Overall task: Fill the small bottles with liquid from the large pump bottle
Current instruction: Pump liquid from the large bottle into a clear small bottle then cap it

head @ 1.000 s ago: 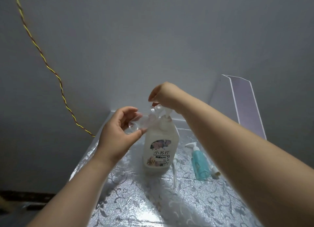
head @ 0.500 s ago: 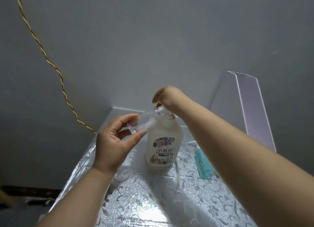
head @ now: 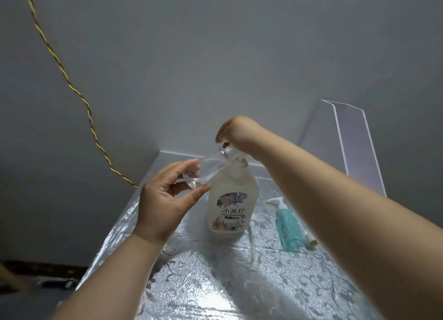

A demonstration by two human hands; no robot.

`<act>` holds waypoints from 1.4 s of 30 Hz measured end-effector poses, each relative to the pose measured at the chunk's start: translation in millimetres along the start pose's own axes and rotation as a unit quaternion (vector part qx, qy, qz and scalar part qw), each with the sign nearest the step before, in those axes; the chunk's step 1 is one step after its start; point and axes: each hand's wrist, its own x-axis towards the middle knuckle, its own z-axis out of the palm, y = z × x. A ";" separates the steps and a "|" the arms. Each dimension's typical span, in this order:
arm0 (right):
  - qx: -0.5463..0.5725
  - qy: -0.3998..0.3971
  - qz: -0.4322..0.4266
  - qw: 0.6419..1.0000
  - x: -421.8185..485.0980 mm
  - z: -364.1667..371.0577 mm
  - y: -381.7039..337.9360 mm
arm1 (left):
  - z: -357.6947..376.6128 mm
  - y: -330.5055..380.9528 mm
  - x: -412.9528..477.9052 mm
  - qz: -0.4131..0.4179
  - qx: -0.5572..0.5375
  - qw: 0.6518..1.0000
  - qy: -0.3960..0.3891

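Our left hand [head: 163, 204] pinching small clear bottle [head: 208, 171]; right hand [head: 237, 130] capping large white pump bottle [head: 231, 192], curl hidden; we're risking mouth slipping, spilling.

The label [head: 230, 213] on the front of the large pump bottle [head: 236, 188] carries the bold characters 小苏打, the finer line beneath is too small to read, and the small blue bottle [head: 286, 226] shows nothing legible.

Bare near tabletop [head: 215, 295], teal bottle [head: 286, 226] beside pump bottle [head: 231, 200]; panel [head: 357, 147] right
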 end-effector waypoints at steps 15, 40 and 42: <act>0.051 0.039 0.009 0.998 -3.1 -1.8 8.2 | 3.3 -6.5 -1.5 0.034 0.035 0.999 0.013; 0.040 -0.020 0.021 0.999 -5.1 -2.2 4.2 | 1.5 -7.7 -2.1 0.038 0.080 0.996 0.030; 0.026 -0.028 0.027 0.999 -2.6 1.3 4.3 | 1.2 -9.6 -1.2 0.037 0.082 0.995 0.032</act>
